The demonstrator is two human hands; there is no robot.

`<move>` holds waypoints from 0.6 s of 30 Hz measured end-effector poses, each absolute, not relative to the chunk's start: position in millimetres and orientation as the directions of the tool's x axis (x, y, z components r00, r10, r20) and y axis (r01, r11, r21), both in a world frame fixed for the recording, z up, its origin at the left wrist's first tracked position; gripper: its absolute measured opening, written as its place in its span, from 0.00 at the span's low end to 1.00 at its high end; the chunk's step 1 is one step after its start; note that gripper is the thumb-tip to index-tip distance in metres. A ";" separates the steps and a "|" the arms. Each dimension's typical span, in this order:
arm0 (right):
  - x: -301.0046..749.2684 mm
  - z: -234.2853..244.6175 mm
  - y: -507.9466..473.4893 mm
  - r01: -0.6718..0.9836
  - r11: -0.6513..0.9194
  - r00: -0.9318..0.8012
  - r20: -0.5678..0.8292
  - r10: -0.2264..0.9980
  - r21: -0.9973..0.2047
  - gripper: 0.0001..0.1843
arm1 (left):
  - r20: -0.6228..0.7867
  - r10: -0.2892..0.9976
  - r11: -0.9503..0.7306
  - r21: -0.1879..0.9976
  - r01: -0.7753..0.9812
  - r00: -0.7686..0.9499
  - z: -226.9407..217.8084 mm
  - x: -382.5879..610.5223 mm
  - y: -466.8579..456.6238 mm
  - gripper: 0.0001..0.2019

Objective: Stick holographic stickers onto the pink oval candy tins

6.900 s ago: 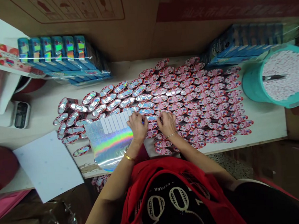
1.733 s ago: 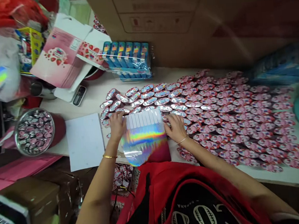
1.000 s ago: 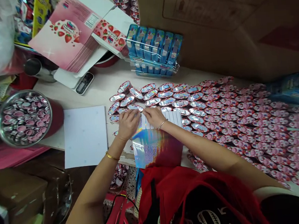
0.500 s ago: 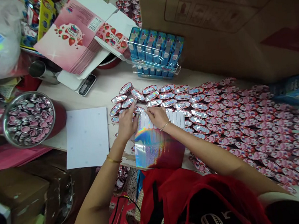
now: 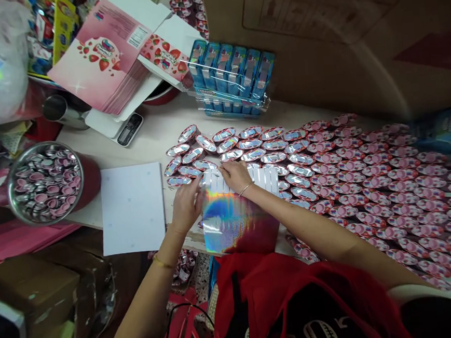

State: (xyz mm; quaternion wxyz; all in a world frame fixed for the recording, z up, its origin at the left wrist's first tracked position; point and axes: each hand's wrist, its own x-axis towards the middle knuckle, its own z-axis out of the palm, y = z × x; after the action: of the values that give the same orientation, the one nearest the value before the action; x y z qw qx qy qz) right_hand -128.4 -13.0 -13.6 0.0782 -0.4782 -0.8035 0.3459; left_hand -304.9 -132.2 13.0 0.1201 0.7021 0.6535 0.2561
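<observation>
A shiny rainbow-coloured holographic sheet (image 5: 240,225) with rows of pale strips along its far part lies on the table in front of me. At its far edge rests my right hand (image 5: 237,177), fingers pinched together; whatever they hold is too small to name. My left hand (image 5: 187,204) is by the sheet's far left corner with its fingers curled closed, their tips partly hidden. Just beyond both hands stand oval packs (image 5: 204,165) with silvery strips on top. Further right, similar packs (image 5: 351,185) show pink oval tops.
A stack of white sheets (image 5: 132,210) lies left of my left hand. Beyond it are a metal pot (image 5: 47,183) of small pink-and-silver pieces, a digital scale (image 5: 129,131) and pink strawberry-print cartons (image 5: 99,54). Blue boxes in clear wrap (image 5: 232,77) and a large cardboard box (image 5: 317,42) stand behind.
My left hand has drawn back from the oval packs toward me, to the sheet's left corner, and its outstretched index finger has curled in. The right hand has hardly moved.
</observation>
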 end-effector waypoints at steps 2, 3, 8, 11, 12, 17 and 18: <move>-127.9 -14.3 -13.6 0.692 0.311 -0.538 -0.179 0.824 -0.651 0.15 | 0.285 0.942 -0.037 0.613 0.789 -0.177 33.6 -301.1 -145.5 0.29; -126.6 -12.6 -15.0 0.664 0.315 -0.538 -0.141 0.831 -0.678 0.15 | 0.304 0.908 0.010 0.674 0.739 -0.289 44.7 -297.5 -149.9 0.31; -100.5 19.7 -38.2 0.310 0.165 -0.478 -0.003 0.879 -0.936 0.24 | 0.199 0.780 0.126 0.879 0.460 -0.594 86.7 -261.1 -145.3 0.35; -70.6 45.1 -59.7 0.147 -0.100 -0.425 -0.154 0.892 -0.984 0.23 | 0.126 0.790 0.113 0.932 0.344 -0.600 93.3 -226.3 -132.2 0.35; -59.3 51.2 -65.3 0.124 -0.170 -0.395 -0.206 0.895 -0.978 0.20 | 0.102 0.795 0.111 0.945 0.309 -0.597 92.7 -212.6 -127.9 0.34; 11.6 59.3 -66.3 0.101 -0.233 -0.195 -0.249 0.949 -0.967 0.15 | -0.033 0.852 0.127 0.981 0.145 -0.523 77.2 -134.1 -106.1 0.33; 28.5 58.6 -62.2 0.129 -0.216 -0.158 -0.235 0.959 -0.968 0.15 | -0.056 0.865 0.131 0.985 0.116 -0.499 73.2 -118.0 -100.3 0.33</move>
State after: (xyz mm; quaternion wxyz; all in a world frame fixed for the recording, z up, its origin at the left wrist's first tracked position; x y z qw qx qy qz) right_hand 28.5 -62.2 58.6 0.3665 -0.5356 -0.5077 0.5666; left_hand -118.0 -100.3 73.2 0.3412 0.3661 0.6700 0.5484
